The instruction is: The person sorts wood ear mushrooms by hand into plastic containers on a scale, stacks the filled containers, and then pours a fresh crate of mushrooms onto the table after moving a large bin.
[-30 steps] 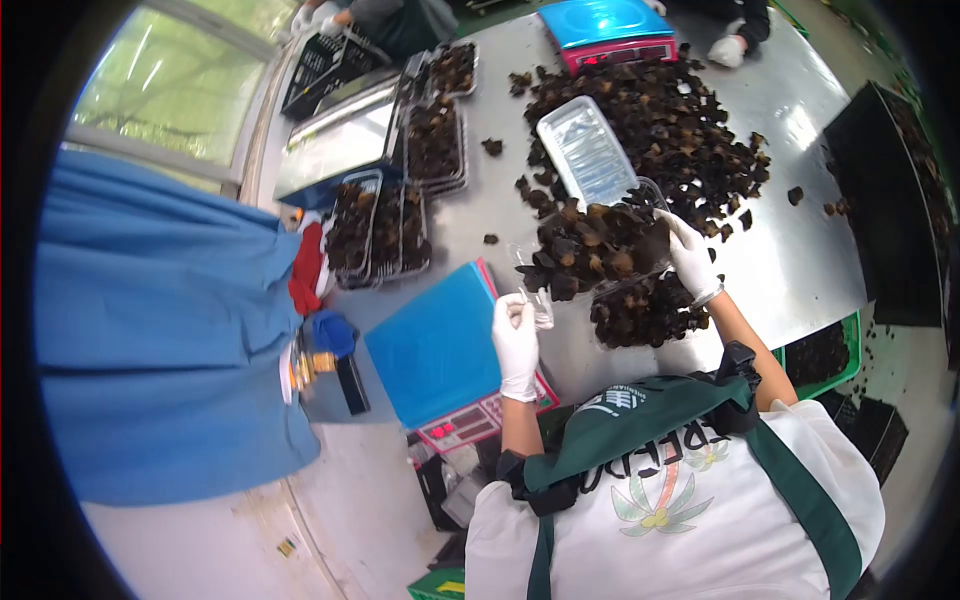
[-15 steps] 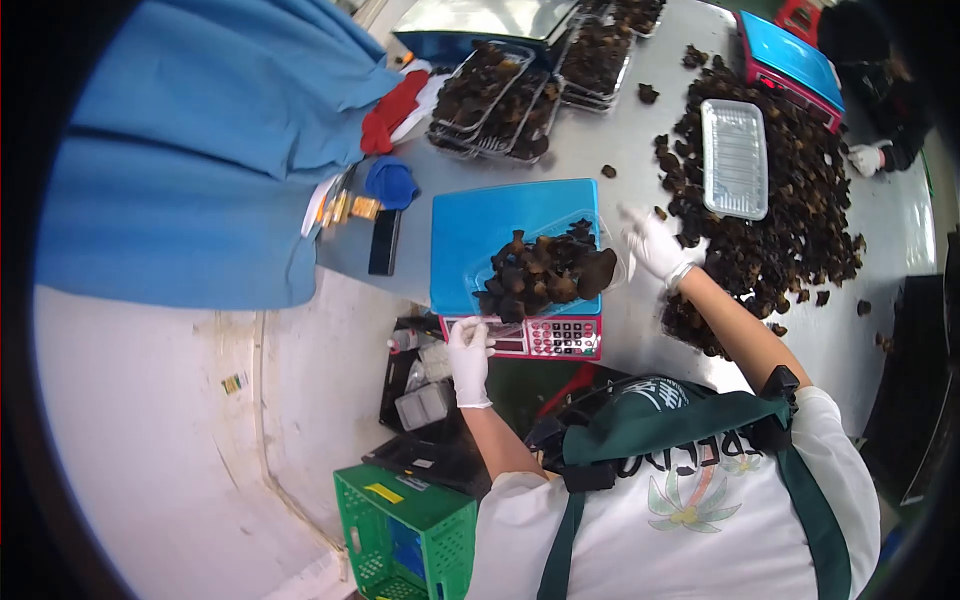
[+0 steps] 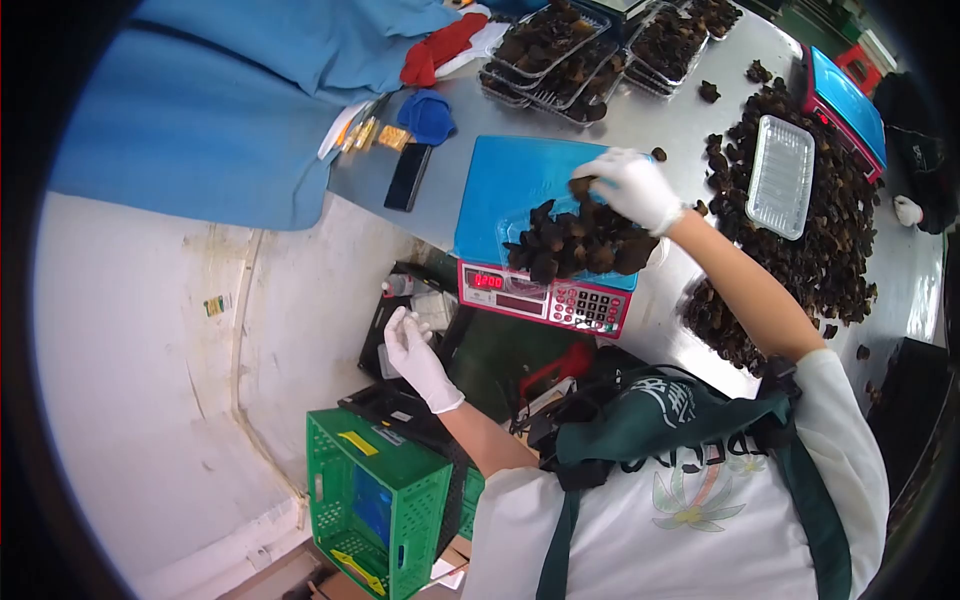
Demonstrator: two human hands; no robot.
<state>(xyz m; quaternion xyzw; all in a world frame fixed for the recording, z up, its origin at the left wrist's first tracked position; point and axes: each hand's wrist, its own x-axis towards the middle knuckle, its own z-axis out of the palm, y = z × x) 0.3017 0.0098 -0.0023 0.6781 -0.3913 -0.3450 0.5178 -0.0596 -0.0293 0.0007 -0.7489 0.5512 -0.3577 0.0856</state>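
In the head view a pink scale [image 3: 500, 298] with a blue top [image 3: 500, 190] and a lit red display stands on the metal table. A clear plastic tray holding a heap of dark brown wood ear mushrooms [image 3: 560, 245] rests on it. My gloved right hand [image 3: 635, 190] is over the back of the heap, its fingertips closed on a brown mushroom piece [image 3: 581, 187]. Away from the scale's front left corner hangs my gloved left hand [image 3: 418, 362], empty, with its fingers loosely bent and apart.
Loose mushrooms [image 3: 800, 265] cover the table's right side, with a clear tray [image 3: 782, 178] on top. Filled trays [image 3: 550, 45] are stacked at the back. Left of the scale lie a phone [image 3: 408, 177] and blue cloth [image 3: 427, 117]. A second scale [image 3: 845, 100] stands near another person's gloved hand [image 3: 907, 211].
My right hand has moved from beside the loose mushrooms to over the tray on the scale. My left hand has left the scale's front edge, moving down and left. The view has shifted.
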